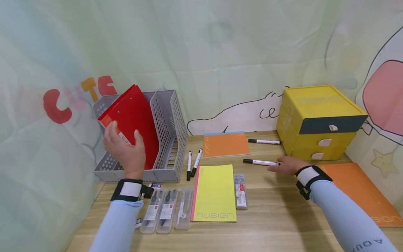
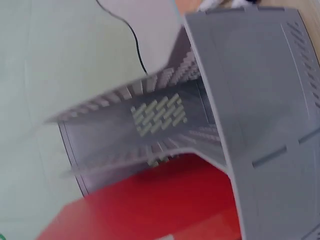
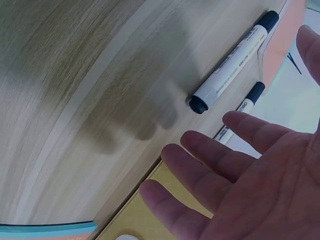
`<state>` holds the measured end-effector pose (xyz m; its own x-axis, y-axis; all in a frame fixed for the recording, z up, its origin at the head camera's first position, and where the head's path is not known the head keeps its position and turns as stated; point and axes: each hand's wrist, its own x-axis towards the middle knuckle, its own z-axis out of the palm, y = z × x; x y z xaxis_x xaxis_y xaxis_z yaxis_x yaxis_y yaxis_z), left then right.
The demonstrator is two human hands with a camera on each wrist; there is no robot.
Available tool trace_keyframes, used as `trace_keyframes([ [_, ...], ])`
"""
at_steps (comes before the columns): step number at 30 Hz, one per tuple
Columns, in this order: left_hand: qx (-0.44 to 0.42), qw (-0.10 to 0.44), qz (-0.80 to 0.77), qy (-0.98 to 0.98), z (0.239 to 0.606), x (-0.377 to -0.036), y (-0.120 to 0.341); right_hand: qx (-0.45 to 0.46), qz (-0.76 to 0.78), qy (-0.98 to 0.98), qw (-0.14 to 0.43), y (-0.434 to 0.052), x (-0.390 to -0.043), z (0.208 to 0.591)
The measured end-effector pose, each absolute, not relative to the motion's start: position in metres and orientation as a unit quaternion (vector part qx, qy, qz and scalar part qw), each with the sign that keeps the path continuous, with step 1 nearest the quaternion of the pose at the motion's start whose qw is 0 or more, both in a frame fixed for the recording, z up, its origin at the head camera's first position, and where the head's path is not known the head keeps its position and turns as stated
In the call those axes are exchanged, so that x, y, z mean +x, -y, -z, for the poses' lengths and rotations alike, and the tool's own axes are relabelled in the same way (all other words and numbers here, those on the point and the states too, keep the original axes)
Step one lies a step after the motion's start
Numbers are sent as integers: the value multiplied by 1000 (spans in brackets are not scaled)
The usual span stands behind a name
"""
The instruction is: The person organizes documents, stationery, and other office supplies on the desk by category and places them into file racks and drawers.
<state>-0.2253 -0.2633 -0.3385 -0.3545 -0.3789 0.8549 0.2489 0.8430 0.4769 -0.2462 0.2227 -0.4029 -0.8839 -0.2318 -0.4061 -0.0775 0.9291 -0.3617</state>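
Note:
My left hand [image 1: 127,148] is raised in front of a red folder [image 1: 138,122], its thumb and fingers spread apart. I cannot tell whether it touches the folder, which leans in a grey file rack [image 1: 177,147]. In the left wrist view the red folder [image 2: 165,200] sits in one slot of the rack [image 2: 270,90], and the hand is out of that picture. On the right, my right hand [image 1: 288,165] hovers by the capped end of a white marker [image 1: 262,162]. Its fingers [image 3: 200,185] are extended with nothing between them, and the marker [image 3: 232,62] lies on the table beside them.
A second marker [image 1: 264,141] lies behind, near a yellow drawer box [image 1: 321,140]. Two more markers [image 1: 196,162] lie beside the rack. Notebooks in yellow [image 1: 215,194] and orange [image 1: 225,144], an orange pad [image 1: 362,192], and clear cases [image 1: 167,211] cover parts of the table.

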Motion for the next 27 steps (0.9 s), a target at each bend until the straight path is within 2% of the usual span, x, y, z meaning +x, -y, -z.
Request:
trace_keyframes([
  [2, 8, 549, 271, 791, 340, -227, 252, -78, 172, -956, 225, -221, -246, 403],
  [5, -33, 485, 284, 826, 345, -231, 231, -70, 172, -956, 225, -216, -245, 402],
  [13, -73, 197, 203, 956, 377, -236, 172, -86, 168, -959, 212, -208, -245, 407],
  [16, -71, 111, 150, 980, 394, -237, 157, -84, 168, -959, 214, -206, -246, 408],
  [20, -61, 46, 67, 995, 411, -235, 142, -80, 168, -959, 216, -203, -247, 407],
  [27, -43, -15, -40, 998, 430, -231, 129, -74, 163, -959, 218, -201, -248, 406],
])
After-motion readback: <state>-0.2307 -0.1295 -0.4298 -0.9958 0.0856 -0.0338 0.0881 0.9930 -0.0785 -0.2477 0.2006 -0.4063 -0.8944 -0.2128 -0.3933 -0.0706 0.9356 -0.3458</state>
